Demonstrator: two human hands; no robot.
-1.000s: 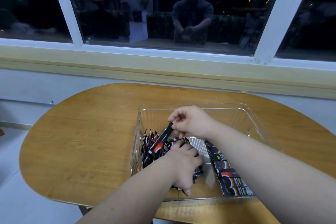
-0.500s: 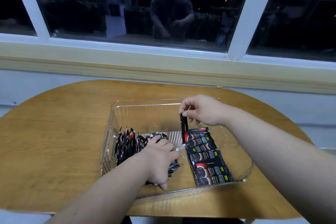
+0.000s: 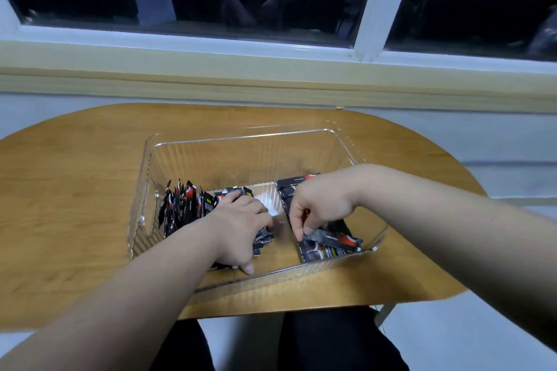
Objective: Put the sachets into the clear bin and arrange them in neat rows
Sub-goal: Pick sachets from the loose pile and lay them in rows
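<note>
— While the clear bin [image 3: 247, 137] is stood on the wooden table [image 3: 75, 190], where is the black sachet [image 3: 334, 239] held?
— It is pinched by the right hand [image 3: 319, 205], over the flat row [image 3: 321, 252] at the bin's right side
— And the left hand [image 3: 238, 226]?
— It is curled over the upright bundle [image 3: 180, 205] at the left side

Dim indoor light, soft motion blur, wide-angle edge distortion.
</note>
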